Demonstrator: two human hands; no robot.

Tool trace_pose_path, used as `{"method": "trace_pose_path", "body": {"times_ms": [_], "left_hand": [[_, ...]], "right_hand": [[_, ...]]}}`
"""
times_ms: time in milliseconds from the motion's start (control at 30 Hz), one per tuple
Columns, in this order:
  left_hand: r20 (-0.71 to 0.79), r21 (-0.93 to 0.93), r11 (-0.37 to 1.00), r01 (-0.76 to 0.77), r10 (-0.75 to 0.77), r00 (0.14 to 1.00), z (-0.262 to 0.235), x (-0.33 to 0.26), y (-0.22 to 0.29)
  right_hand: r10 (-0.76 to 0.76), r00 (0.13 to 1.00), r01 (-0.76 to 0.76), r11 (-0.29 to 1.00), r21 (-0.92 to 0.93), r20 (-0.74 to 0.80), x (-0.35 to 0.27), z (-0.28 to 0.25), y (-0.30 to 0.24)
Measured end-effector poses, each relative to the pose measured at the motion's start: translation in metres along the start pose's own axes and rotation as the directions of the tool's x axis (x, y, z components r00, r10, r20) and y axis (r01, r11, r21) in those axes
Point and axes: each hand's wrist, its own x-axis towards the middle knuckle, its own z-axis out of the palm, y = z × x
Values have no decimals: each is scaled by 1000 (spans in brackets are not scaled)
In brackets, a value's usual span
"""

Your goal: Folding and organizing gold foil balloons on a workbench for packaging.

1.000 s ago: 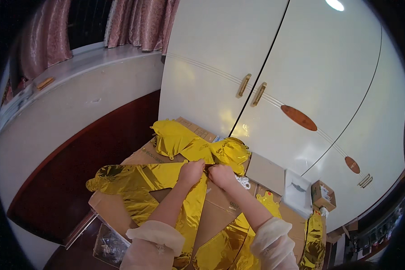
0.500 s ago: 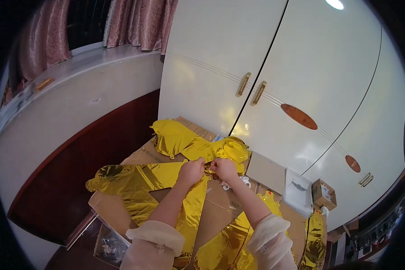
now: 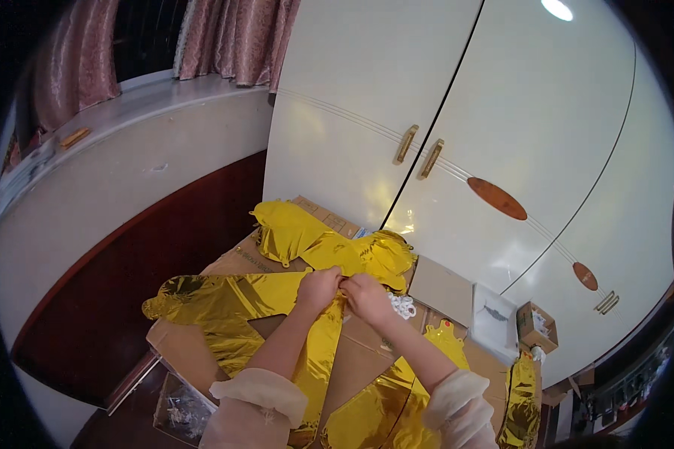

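As the right hand [image 3: 365, 298] closes in beside the left hand [image 3: 320, 288], work centres on gold foil [image 3: 323, 344] beneath curled fingers [image 3: 356, 283], what they pinch unclear.

No lettering can be read clearly enough to make out its words. 1 line of dark print [image 3: 256, 261] runs across the brown cardboard [image 3: 231, 262] left of the frame's centre, small and blurred. 1 further patch of dark print [image 3: 386, 343] stands on the cardboard sheet [image 3: 363, 343] below and right of the centre, also too blurred to read. Near the wardrobe's foot, above the centre of the lower half, faint printed outlines [image 3: 337, 221] mark another piece of cardboard [image 3: 314, 209]. Any marking on the oval wardrobe plaque [image 3: 585, 276] at the right is too small to tell.
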Motion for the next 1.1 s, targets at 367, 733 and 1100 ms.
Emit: {"method": "trace_pose_path", "body": {"times_ms": [367,733,1100], "left_hand": [[4,18,1000,6,-6,1000,-3,1,2],[28,9,1000,28,-28,999,-2,3,-1],[42,357,871,-337,345,938,15,39,4]], "right_hand": [[230,968,-232,973,8,100,-22,13,-9],[381,923,-354,895,-272,52,-12,20,57],[364,931,-346,899,-267,17,-14,28,82]]}}
